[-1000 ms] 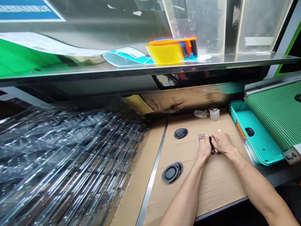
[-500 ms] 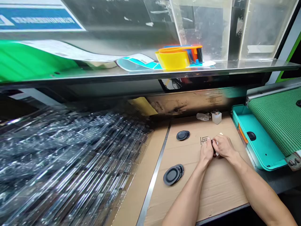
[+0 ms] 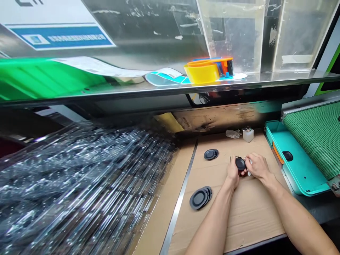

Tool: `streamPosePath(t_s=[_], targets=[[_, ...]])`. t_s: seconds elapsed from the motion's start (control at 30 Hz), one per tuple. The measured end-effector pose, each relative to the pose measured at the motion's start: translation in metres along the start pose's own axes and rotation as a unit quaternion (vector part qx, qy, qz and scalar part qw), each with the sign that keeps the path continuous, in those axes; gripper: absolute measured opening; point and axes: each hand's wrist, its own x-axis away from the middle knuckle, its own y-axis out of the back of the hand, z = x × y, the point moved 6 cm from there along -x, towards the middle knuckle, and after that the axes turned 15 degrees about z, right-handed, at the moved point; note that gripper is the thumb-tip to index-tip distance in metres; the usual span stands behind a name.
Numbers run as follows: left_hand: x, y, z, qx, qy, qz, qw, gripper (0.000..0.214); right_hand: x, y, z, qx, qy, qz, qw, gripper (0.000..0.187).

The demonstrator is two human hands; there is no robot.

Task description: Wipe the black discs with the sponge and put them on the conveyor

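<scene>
Holding a round black piece [image 3: 240, 163] over the cardboard [image 3: 255, 216], your left hand [image 3: 233, 171] grips its left side. Your right hand [image 3: 256, 166] is at its other side, curled around something small and white [image 3: 249, 173].

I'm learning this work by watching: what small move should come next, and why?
Probably a slight turn of the black disc in the left hand, bringing another stretch of rim to the right hand. The left hand holds one side of the disc, while the right hand is at the opposite edge, so a small turn looks easy.
</scene>
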Motion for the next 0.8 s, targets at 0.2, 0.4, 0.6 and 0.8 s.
streamPosePath(t_s=[0.2, 0.4, 0.6, 0.8], targets=[[0.001, 0.012, -0.018, 0.349, 0.026, 0.043, 0.936, 0.053, 0.002, 0.006, 0.002, -0.031, 0.007, -0.023, 0.999, 0.021], [-0.003, 0.018, -0.019, 0.399, 0.009, 0.033, 0.916, 0.053, 0.004, 0.000, 0.028, 0.018, 0.021, 0.125, 0.992, 0.027], [-0.004, 0.014, -0.020, 0.370, -0.012, 0.053, 0.927, 0.054, 0.005, 0.025, -0.002, 0.112, -0.113, 0.037, 0.987, 0.032], [-0.001, 0.011, -0.025, 0.326, -0.033, 0.046, 0.944, 0.043, -0.002, 0.020, -0.027, 0.110, -0.112, 0.097, 0.983, 0.037]])
